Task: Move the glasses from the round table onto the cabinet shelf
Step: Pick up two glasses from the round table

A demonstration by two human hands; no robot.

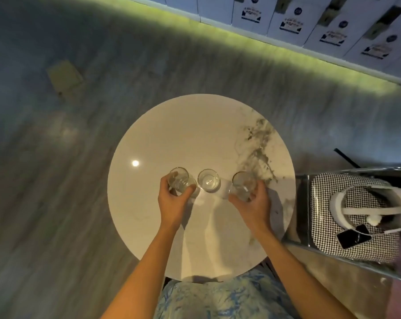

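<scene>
Three clear glasses stand in a row on the round table (172, 125). Fingers of the left hand (174, 201) curl round the left glass (179, 179), and the right hand (252, 203) grips the right glass (242, 184). Between them the middle glass (208, 180) stands untouched. Both forearms reach forward from the near edge. A houndstooth bag (347, 215) with a phone (352, 236) sits to the right.

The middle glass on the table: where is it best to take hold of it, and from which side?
Probably round its side wall, coming from the near side. The middle glass stands upright, mouth up, and the left glass and right glass flank it closely, leaving little room sideways. The left hand and right hand hold those.
</scene>
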